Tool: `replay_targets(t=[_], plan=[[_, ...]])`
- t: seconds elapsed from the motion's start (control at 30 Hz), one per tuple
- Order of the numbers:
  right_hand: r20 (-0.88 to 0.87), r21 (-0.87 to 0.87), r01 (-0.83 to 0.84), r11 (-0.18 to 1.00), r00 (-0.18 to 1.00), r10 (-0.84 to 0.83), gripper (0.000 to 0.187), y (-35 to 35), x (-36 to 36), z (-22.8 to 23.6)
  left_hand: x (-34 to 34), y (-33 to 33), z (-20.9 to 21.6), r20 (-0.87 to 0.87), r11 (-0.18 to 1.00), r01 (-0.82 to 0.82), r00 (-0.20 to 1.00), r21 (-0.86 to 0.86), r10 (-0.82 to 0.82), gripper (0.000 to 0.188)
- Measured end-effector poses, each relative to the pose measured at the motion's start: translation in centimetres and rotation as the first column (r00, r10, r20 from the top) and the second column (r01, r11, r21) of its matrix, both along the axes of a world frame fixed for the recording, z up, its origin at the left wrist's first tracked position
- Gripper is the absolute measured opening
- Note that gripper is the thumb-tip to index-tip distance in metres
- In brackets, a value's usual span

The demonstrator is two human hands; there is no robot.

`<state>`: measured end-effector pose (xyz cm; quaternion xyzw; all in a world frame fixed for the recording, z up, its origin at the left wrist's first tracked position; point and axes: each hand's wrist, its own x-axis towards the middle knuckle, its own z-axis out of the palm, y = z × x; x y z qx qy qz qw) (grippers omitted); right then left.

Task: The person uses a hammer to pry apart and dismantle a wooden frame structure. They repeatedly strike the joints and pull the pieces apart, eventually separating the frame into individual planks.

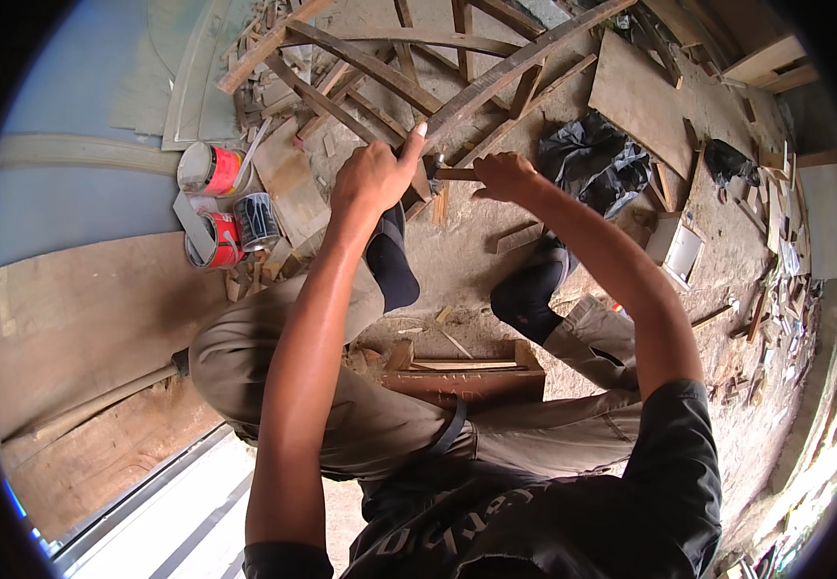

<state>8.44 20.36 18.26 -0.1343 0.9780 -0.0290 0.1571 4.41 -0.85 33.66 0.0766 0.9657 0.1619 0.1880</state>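
Note:
A brown wooden frame (pixel 491 87) of crossed bars, some curved, stands in front of me and reaches beyond the top edge of the view. My left hand (pixel 377 176) is closed around its near end, thumb lying along the bar. My right hand (pixel 505 177) grips the wooden handle of a hammer (pixel 459 175). The hammer's small metal head is close to the frame's near corner, just right of my left hand; whether it touches the wood I cannot tell. My feet in dark socks are on either side below the hands.
Paint cans (pixel 208 171) stand at the left beside a plywood sheet (pixel 100 318). A black plastic bag (pixel 592 164) lies right of my right hand, near a flat board (pixel 645 101). Wood scraps litter the floor. A low wooden stool (pixel 466 384) is between my legs.

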Motion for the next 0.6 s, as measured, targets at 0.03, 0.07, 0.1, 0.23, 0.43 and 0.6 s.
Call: replay_targets(t=[0.03, 0.07, 0.1, 0.23, 0.43, 0.6], plan=[[-0.020, -0.051, 0.033, 0.998, 0.999, -0.034, 0.038, 0.5, 0.3, -1.5, 0.1, 0.1, 0.1, -0.016, 1.000, 0.005, 1.000, 0.006, -0.005, 0.097], [-0.044, -0.104, 0.063, 0.993, 0.997, -0.068, 0.039, 1.0, 0.4, -2.6, 0.1, 0.1, 0.4, -0.016, 1.000, 0.003, 1.000, 0.001, -0.003, 0.095], [-0.137, -0.083, 0.072, 0.994, 0.987, -0.083, 0.039, 1.1, 1.0, -3.8, 0.1, -0.1, 0.5, -0.010, 1.000, -0.002, 1.000, -0.011, 0.002, 0.093], [-0.475, -0.186, 0.154, 0.970, 0.851, -0.226, 0.039, 0.7, 4.4, -6.3, -0.2, -1.0, -0.8, -0.038, 0.998, 0.054, 0.998, 0.015, -0.053, 0.098], [-0.148, -0.770, 0.306, 0.560, 0.768, -0.623, 0.030, -5.3, 12.2, -8.8, 0.6, -1.2, -0.8, -0.087, 0.996, 0.082, 0.993, 0.017, -0.081, 0.099], [0.110, -0.652, 0.566, 0.504, 0.728, -0.676, 0.029, -9.5, 15.3, -4.8, 0.5, -1.2, -0.5, -0.050, 0.995, 0.091, 0.995, 0.043, -0.088, 0.098]])
